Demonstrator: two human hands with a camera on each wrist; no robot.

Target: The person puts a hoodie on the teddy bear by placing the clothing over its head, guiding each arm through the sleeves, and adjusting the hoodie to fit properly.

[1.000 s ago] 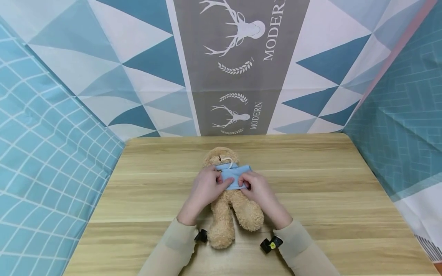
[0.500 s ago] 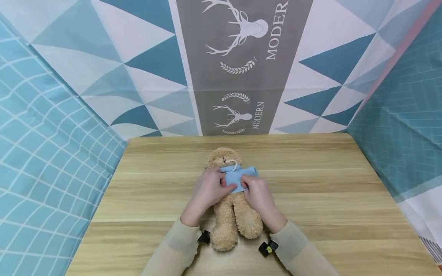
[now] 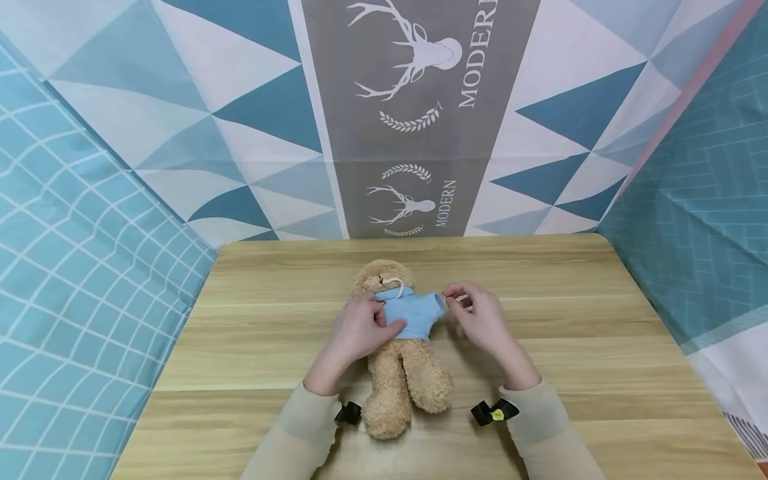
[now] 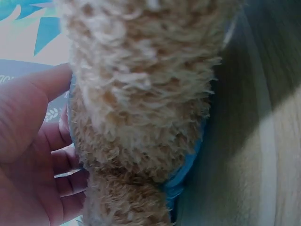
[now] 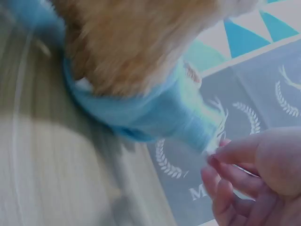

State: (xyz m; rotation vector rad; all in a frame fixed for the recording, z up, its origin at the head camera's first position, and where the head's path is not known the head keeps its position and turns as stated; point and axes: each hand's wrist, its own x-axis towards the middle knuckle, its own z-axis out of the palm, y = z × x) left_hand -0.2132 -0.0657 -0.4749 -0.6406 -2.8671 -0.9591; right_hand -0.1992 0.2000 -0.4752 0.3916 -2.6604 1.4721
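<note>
A tan teddy bear [image 3: 384,393] lies on its back on the table, legs toward me, dressed in a light blue top [image 3: 411,313] with a white cord at the neck. My left hand [image 3: 360,327] holds the bear's side, thumb across the front of the top; in the left wrist view the bear's fur [image 4: 141,94] hides part of the fingers. At the end of the sleeve [image 5: 193,122] on the right side, thumb and fingertips of my right hand [image 3: 477,317] pinch the cuff. The bear's arm on that side is hidden.
The wood-grain table [image 3: 570,347] carries the bear. Behind it stands a patterned cloth backdrop [image 3: 402,147], with a blue checked cloth [image 3: 90,267] on the left and a teal cloth [image 3: 708,200] on the right. Black wrist cameras [image 3: 495,412] sit at the sleeves.
My right hand has moved from the lower front of the top outward to the right, to the sleeve end. The sleeve now sticks out straighter. My left hand keeps its hold.
</note>
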